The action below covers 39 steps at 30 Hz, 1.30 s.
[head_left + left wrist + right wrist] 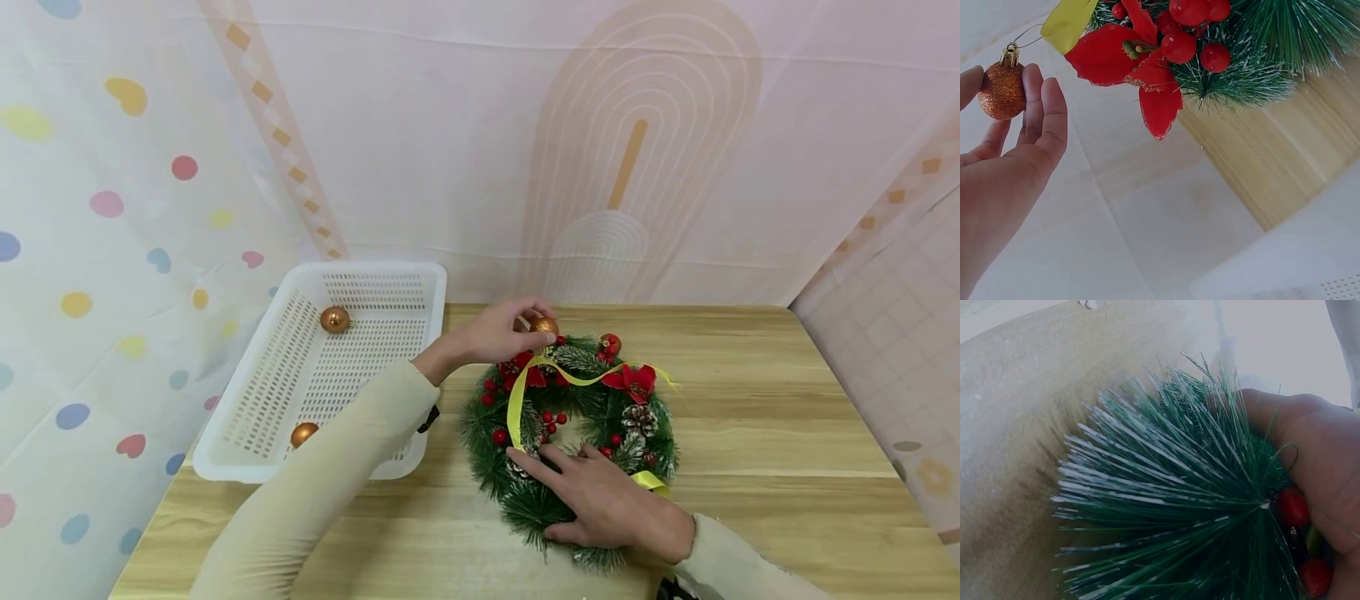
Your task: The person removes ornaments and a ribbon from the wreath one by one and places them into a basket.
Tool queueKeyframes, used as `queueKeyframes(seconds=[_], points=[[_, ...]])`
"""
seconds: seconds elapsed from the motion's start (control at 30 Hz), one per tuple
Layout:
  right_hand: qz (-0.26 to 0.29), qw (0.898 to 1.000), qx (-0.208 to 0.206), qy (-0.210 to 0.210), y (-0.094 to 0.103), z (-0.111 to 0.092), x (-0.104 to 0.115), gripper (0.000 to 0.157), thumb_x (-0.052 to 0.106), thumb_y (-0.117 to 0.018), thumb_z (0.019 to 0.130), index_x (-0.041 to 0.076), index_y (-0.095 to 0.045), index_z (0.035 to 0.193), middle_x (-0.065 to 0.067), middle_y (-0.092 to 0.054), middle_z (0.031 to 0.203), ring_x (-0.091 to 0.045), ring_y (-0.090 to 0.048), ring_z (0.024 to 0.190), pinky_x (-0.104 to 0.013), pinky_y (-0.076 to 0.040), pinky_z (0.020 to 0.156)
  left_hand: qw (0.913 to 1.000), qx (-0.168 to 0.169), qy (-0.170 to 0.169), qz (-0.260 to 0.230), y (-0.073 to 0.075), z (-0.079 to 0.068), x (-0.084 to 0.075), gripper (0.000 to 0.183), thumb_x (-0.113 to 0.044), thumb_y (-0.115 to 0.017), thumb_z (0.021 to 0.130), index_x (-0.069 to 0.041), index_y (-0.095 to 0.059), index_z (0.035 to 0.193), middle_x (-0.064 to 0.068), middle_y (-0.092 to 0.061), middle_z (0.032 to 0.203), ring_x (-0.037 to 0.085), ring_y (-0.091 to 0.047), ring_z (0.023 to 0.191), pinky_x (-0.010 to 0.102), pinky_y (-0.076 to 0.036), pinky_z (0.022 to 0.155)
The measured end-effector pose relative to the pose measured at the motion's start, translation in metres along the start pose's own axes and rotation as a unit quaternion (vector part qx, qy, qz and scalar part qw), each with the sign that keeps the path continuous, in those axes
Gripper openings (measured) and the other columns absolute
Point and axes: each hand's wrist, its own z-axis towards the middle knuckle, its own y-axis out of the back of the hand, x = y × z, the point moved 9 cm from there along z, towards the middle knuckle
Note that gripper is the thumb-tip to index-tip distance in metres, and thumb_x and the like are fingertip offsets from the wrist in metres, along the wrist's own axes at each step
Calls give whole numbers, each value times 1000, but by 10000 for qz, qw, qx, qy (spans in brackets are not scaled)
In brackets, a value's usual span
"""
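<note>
A green Christmas wreath (489, 475) lies on the table, dressed with red berries, red flowers (637, 383), pinecones (640, 419) and a yellow ribbon (515, 408). At its far edge my left hand (498, 332) pinches a glittery copper bauble (1002, 94) between thumb and fingers. The left wrist view shows its gold cap uppermost and a thin loop reaching to the ribbon. My right hand (600, 500) grips the near part of the wreath, thumb on the outer side and fingers over the ring. Needles partly hide the right hand's digits in the right wrist view.
A white perforated plastic basket (432, 333) stands at the left, with a shiny copper bauble (335, 319) and another bauble (303, 433) inside. The left forearm passes over its near right corner. A patterned cloth (480, 167) hangs behind the wooden table (765, 400).
</note>
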Motion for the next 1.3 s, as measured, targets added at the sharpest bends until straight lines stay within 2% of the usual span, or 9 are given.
queueKeyframes(seconds=[0.13,0.3,0.5,0.63,0.9,1.3], points=[[-7,10000,-6,-12,1,0,0,99,58,-63,79,36,3,149,-9,-39,142,-21,-61,105,-54,-42,90,9998,-108,-103,138,5,-3,0,26,-28,-58,93,-18,-56,116,1,-56,110,17,-57,95,31,-49,79],[-27,10000,-31,12,1,1,0,98,59,-63,79,35,2,149,-9,-39,142,-20,-62,102,-53,-42,90,9996,-156,-192,116,9,-8,2,25,-25,-58,93,-15,-56,116,3,-57,110,18,-57,95,32,-48,81],[-50,10000,-50,40,1,0,1,98,58,-63,79,35,2,149,-9,-40,142,-19,-62,102,-53,-42,90,9997,-126,-226,-24,13,-14,4,24,-22,-57,94,-14,-55,116,4,-57,108,32,-60,93,37,-50,76],[-52,10000,-24,33,0,0,0,98,59,-62,80,35,3,149,-9,-39,142,-19,-62,102,-53,-42,90,9996,-130,-254,4,16,-20,4,22,-22,-58,93,-16,-55,115,2,-57,106,30,-60,88,43,-50,73],[13,10000,36,-13,-1,0,0,98,59,-62,80,36,4,149,-10,-38,143,-19,-61,102,-54,-41,91,9993,-240,-266,113,24,-28,6,20,-22,-59,92,-17,-57,112,2,-58,105,32,-61,87,36,-50,70],[-18,10000,-3,-32,0,0,1,99,58,-63,79,36,5,148,-10,-39,143,-19,-63,100,-54,-41,92,9970,-663,-36,388,44,-41,13,21,-20,-60,91,-21,-58,111,0,-60,103,18,-60,81,34,-49,63]])
